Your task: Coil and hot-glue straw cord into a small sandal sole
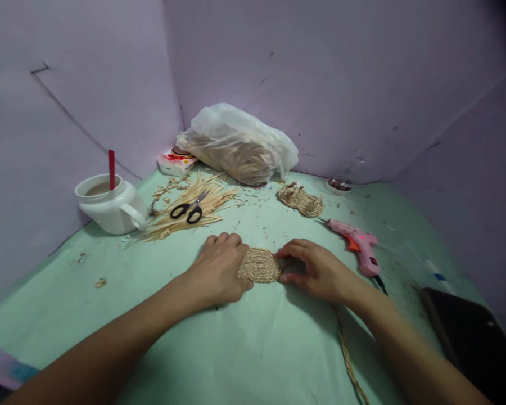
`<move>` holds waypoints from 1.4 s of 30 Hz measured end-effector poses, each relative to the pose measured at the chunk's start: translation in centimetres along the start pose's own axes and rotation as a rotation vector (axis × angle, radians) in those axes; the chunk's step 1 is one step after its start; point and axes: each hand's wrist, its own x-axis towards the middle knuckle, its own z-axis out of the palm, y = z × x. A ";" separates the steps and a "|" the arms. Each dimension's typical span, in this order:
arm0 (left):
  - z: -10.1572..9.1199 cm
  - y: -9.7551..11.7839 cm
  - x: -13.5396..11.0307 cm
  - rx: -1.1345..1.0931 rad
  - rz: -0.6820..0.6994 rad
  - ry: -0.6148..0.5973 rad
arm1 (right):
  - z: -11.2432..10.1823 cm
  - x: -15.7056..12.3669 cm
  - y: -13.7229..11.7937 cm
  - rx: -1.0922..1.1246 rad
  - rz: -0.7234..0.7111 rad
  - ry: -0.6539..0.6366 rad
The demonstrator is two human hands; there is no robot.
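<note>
A flat piece of coiled straw rope (261,265) lies on the green tabletop between my hands. My left hand (223,270) is closed over its left end, hiding that part. At the right edge, the thumb and fingers of my right hand (316,267) pinch the coil's rim. A loose twisted tail of rope (349,365) trails from beneath my right wrist towards the near edge. Farther back rests a slipper-shaped piece of coiled rope (301,200). To the right of it lies a pink glue gun (356,241) with an orange trigger.
Black-handled scissors (189,210) lie on dry straw strips (211,196). A white pot (116,208) holding liquid and a red stick stands left. A plastic bag of straw (240,146) sits against the back wall. A dark phone-like slab (468,332) is at the right.
</note>
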 end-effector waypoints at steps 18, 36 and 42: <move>0.1 -0.3 0.6 0.000 0.073 0.019 | 0.4 0.3 -0.8 -0.025 0.012 -0.010; -4.3 -6.1 1.2 -1.148 -0.357 0.667 | -1.1 -0.5 -1.5 0.027 0.047 0.120; -4.0 -5.8 1.6 -1.161 -0.376 0.717 | 2.1 0.7 -3.6 0.110 -0.034 0.188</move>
